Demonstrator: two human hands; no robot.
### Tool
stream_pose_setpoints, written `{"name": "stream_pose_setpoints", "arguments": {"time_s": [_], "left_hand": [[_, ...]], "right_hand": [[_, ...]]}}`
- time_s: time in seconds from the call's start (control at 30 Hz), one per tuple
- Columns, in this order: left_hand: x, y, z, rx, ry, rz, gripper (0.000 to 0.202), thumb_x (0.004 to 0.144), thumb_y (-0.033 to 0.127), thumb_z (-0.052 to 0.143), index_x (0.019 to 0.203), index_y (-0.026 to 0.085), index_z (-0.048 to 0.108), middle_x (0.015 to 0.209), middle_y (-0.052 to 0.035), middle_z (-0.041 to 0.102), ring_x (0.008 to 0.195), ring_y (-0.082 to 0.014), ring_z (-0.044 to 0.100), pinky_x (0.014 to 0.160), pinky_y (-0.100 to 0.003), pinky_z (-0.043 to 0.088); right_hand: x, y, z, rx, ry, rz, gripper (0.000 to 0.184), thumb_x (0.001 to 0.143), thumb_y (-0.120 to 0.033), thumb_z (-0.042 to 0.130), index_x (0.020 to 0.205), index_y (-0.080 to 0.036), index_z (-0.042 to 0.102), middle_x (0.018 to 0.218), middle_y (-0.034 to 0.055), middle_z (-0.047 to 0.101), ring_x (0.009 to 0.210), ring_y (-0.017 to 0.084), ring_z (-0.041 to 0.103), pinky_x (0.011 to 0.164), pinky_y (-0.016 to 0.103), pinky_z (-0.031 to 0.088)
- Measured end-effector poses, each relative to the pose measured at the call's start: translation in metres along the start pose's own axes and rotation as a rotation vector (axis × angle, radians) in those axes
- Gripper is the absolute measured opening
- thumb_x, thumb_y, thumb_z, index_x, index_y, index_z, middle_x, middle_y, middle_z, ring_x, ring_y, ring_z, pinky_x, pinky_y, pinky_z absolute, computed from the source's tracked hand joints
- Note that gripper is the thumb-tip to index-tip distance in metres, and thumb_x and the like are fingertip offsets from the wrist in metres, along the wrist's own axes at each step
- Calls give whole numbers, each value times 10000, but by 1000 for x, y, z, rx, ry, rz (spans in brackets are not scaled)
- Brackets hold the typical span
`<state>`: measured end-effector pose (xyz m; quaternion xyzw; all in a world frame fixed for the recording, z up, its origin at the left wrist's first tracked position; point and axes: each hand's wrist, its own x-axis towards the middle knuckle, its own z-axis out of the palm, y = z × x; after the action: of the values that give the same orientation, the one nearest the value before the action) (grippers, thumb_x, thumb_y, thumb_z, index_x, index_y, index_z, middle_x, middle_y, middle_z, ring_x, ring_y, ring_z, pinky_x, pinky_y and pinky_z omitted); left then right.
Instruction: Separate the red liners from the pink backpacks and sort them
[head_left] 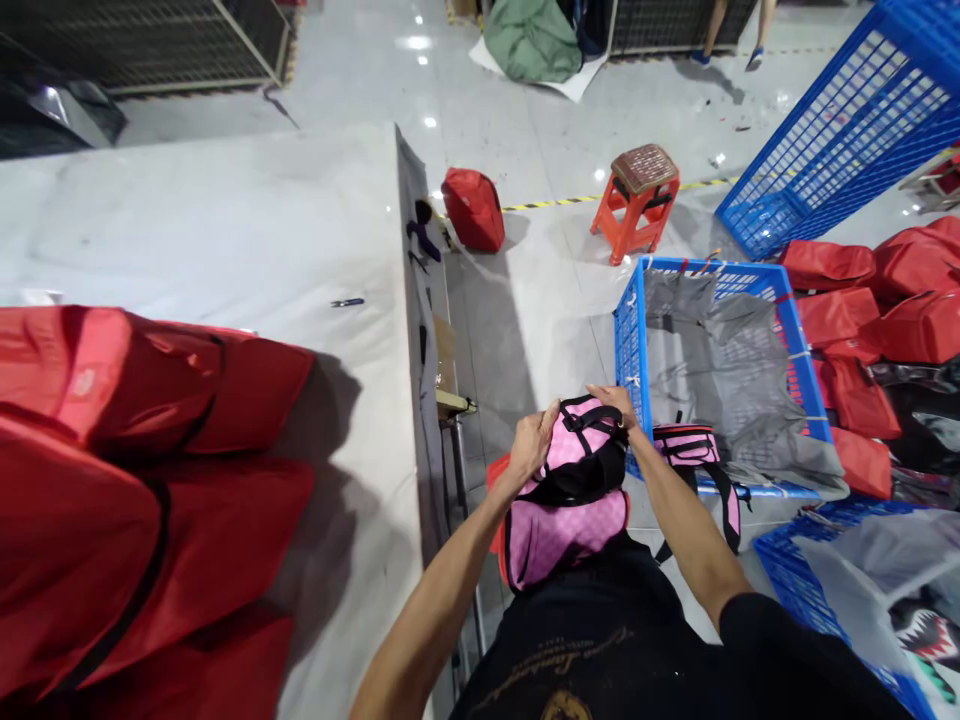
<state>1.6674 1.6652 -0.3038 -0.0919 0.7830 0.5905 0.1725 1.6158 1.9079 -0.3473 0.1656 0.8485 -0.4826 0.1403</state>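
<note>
Pink checkered bag (574,535): as it lies at the lower centre of the frame against your dark shirt (600,640), you face its strapped end.
Left hand (534,440): grasping the bag's left edge.
Right hand (613,405): grasping its upper right edge, near the blue basket (630,350).
Black straps (576,422): the fabric looks soft, so pulling both edges evenly should keep them flat.

Two hands (534,442) on at least one pink bag (571,447); one pink pouch (686,446) at the lined basket (628,350)'s near left corner. At least three blue baskets, one red stool (634,215). Near the table (225,220)'s right edge, one pair of snips (347,302); toward its left, at least three red bags (259,395).
</note>
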Motion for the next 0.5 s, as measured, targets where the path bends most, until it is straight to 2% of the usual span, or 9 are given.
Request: {"name": "stream_pose_setpoints", "arguments": {"time_s": [0.07, 0.13, 0.23, 0.3, 0.4, 0.5], "left_hand": [[8, -6, 4, 29, -3, 50, 753, 948, 909, 525, 603, 268, 332, 581, 44, 290, 650, -141, 256, 619, -338, 255], [11, -9, 5, 41, 0, 80, 731, 960, 872, 543, 598, 265, 356, 582, 46, 291, 655, -144, 253, 634, -343, 256], [12, -11, 9, 28, 13, 99, 718, 964, 855, 539, 588, 268, 368, 593, 43, 283, 657, -147, 263, 648, -343, 262], [13, -11, 15, 17, 16, 117, 724, 951, 875, 527, 588, 273, 356, 598, 40, 286, 660, -149, 272, 652, -341, 269], [13, -8, 15, 9, 28, 135, 748, 906, 940, 506, 596, 281, 335, 601, 37, 290, 663, -150, 272, 639, -334, 269], [12, -8, -8, -37, 0, 110, 753, 874, 963, 545, 631, 278, 346, 619, 40, 306, 653, -143, 274, 595, -318, 247]], "right_hand": [[-5, 7, -5, 20, 66, -20, 820, 737, -1070, 526, 595, -273, 402, 593, -5, 440, 701, 174, 433, 610, 305, 334], [-23, 19, -18, 75, 129, -37, 825, 822, -1051, 405, 672, -252, 545, 700, 55, 617, 797, 220, 558, 703, 313, 446], [-62, 46, -33, 214, 228, -3, 885, 877, -1014, 378, 941, -207, 737, 976, 134, 786, 1001, 283, 675, 903, 361, 538], [-81, 58, -32, 241, 263, 54, 885, 864, -1015, 421, 1003, -209, 758, 982, 131, 795, 1009, 295, 682, 914, 375, 544], [-95, 56, -24, 147, 329, 139, 849, 894, -1016, 334, 785, -245, 671, 735, 86, 681, 814, 275, 605, 764, 365, 498], [-108, 35, -23, 134, 415, 116, 752, 962, -963, 344, 656, -293, 491, 605, 30, 519, 690, 231, 473, 657, 360, 404]]}}
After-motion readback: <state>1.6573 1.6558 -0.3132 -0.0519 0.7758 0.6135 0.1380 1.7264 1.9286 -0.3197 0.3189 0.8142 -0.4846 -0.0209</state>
